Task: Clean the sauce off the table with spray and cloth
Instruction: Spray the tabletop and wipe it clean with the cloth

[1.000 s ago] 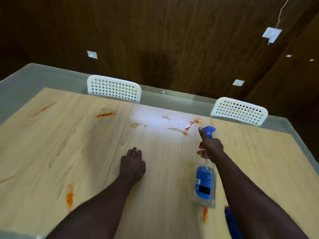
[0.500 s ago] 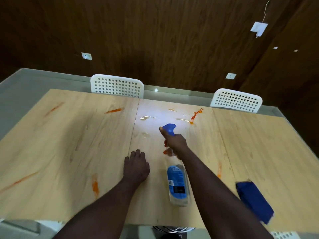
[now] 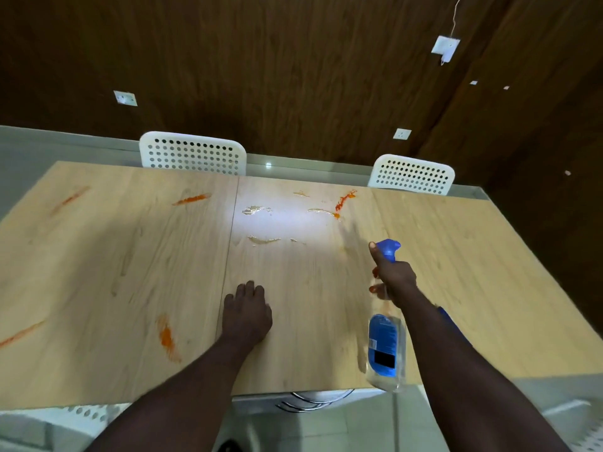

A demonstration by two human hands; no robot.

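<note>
My right hand [image 3: 393,279] grips the neck of a clear spray bottle [image 3: 384,349] with a blue label and blue trigger head, held above the right part of the wooden table [image 3: 489,272], nozzle pointing away. My left hand [image 3: 247,313] lies flat, palm down, on the table's middle. Orange sauce streaks mark the table: one near my left hand [image 3: 167,337], one at the far middle [image 3: 344,200], one at the far left-centre [image 3: 192,199], others at the left edge. Wet patches [image 3: 262,240] glisten in the middle. The blue cloth [image 3: 448,318] peeks out behind my right forearm.
Two white perforated chairs stand at the table's far side, one left [image 3: 192,153], one right [image 3: 412,174]. A dark wooden wall rises behind them. Another white chair [image 3: 571,422] shows at the near right corner, and metal chair legs [image 3: 306,401] below the near edge.
My right hand has carried the spray bottle to the right, and my forearm now covers most of the blue cloth. The left hand stays flat on the table.
</note>
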